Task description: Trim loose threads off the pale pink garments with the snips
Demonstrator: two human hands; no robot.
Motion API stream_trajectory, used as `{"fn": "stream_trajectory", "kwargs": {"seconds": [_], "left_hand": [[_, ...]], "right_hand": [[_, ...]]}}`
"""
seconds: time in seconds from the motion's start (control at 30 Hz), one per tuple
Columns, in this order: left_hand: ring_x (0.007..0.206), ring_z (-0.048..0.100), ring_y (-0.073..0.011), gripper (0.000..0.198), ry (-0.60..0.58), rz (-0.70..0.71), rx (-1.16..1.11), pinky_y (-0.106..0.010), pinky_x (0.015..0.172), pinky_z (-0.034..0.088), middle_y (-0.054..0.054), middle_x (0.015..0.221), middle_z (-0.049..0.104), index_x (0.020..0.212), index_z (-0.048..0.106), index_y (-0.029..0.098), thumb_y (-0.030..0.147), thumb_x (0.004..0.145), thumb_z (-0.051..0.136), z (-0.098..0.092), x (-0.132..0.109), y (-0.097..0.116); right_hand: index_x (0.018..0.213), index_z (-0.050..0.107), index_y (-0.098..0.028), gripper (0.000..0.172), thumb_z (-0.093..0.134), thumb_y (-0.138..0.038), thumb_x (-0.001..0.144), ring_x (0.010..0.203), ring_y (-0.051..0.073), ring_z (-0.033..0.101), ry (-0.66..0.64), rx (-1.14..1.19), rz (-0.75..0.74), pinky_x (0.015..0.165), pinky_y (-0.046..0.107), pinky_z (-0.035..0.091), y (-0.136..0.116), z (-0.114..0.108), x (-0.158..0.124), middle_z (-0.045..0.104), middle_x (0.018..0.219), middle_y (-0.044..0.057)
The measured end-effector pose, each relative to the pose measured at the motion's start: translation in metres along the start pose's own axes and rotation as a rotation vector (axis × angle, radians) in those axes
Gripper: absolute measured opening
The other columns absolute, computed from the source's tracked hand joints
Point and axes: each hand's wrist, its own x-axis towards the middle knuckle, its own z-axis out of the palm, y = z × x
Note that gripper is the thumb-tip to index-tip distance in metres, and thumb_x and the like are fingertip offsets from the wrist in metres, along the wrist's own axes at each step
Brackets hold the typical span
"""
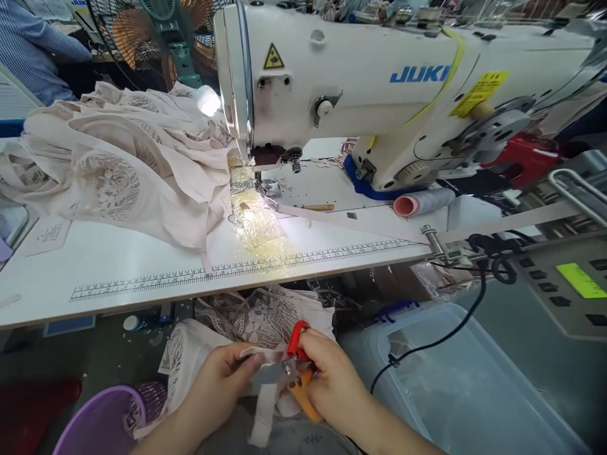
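My left hand, low in the middle of the head view, pinches a pale pink fabric edge between thumb and fingers. Close beside it on the right, my right hand is closed around scissors with one red and one orange handle. Their pivot lies against the fabric; the blades are mostly hidden, so whether they cut cannot be told. A pale strip hangs below the hands. Behind them, a lace-patterned garment in the same pale pink drapes beneath the table edge.
A white sewing machine stands on the white table, which carries a printed ruler. Pale garments are heaped at left. Below are a purple basket and a clear plastic bin. A fan and a striped sleeve appear behind.
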Motion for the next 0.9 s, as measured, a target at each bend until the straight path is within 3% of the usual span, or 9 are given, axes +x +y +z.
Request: {"fn": "stream_trajectory", "kwargs": {"seconds": [0.13,0.2,0.3,0.4,0.53,0.77,0.9], "left_hand": [[0.069,0.059,-0.0184,0.028,-0.042,0.078,0.043,-0.026,0.063,0.047,-0.005,0.076,0.064,0.07,0.073,0.018,0.04,0.078,0.058,-0.007,0.002,-0.001],[0.069,0.058,-0.0179,0.022,-0.03,0.124,0.06,-0.025,0.064,0.046,-0.004,0.074,0.062,0.068,0.073,0.019,0.036,0.075,0.061,-0.007,0.003,-0.002],[0.065,0.058,-0.0173,0.017,-0.003,0.078,0.033,-0.025,0.063,0.046,-0.002,0.065,0.062,0.065,0.072,0.018,0.033,0.072,0.065,-0.004,0.001,-0.003],[0.065,0.058,-0.017,0.018,-0.006,0.023,0.027,-0.024,0.063,0.047,-0.002,0.065,0.064,0.065,0.071,0.018,0.033,0.072,0.064,-0.003,-0.001,-0.002],[0.07,0.059,-0.0181,0.02,-0.063,0.054,0.051,-0.024,0.064,0.047,-0.003,0.072,0.065,0.072,0.073,0.019,0.032,0.077,0.059,-0.006,-0.003,-0.001],[0.07,0.062,-0.0167,0.02,-0.09,0.218,0.161,-0.022,0.064,0.048,-0.003,0.073,0.066,0.076,0.072,0.02,0.023,0.082,0.053,-0.008,-0.007,-0.001],[0.076,0.063,-0.0158,0.024,-0.174,0.381,0.25,-0.022,0.07,0.05,-0.004,0.081,0.067,0.086,0.069,0.021,0.011,0.081,0.048,-0.01,-0.01,0.005]], "right_hand": [[0.059,0.038,-0.02,0.018,0.046,-0.004,0.058,0.058,0.012,0.039,-0.034,0.107,0.078,0.051,0.022,0.03,-0.002,0.004,-0.006,0.043,0.062,-0.003],[0.06,0.038,-0.02,0.018,0.051,-0.008,0.061,0.056,0.011,0.034,-0.098,0.223,0.131,0.049,0.021,0.029,-0.006,0.008,-0.007,0.039,0.061,-0.005],[0.062,0.04,-0.02,0.015,0.054,-0.014,0.064,0.054,0.009,0.031,-0.149,0.369,0.248,0.046,0.02,0.027,-0.01,0.015,-0.004,0.037,0.059,-0.006],[0.064,0.043,-0.02,0.013,0.054,-0.014,0.062,0.052,0.009,0.033,-0.12,0.402,0.323,0.045,0.02,0.029,-0.01,0.018,0.002,0.04,0.057,-0.006],[0.068,0.044,-0.02,0.014,0.054,-0.014,0.061,0.055,0.01,0.038,-0.071,0.395,0.325,0.049,0.021,0.034,-0.008,0.018,0.006,0.045,0.063,-0.005],[0.068,0.046,-0.018,0.011,0.051,-0.012,0.06,0.056,0.01,0.037,-0.129,0.461,0.342,0.052,0.021,0.033,-0.009,0.016,0.005,0.044,0.062,-0.005],[0.066,0.045,-0.018,0.012,0.05,-0.01,0.058,0.057,0.009,0.036,-0.132,0.518,0.383,0.051,0.021,0.03,-0.012,0.014,0.006,0.043,0.061,-0.006]]}}
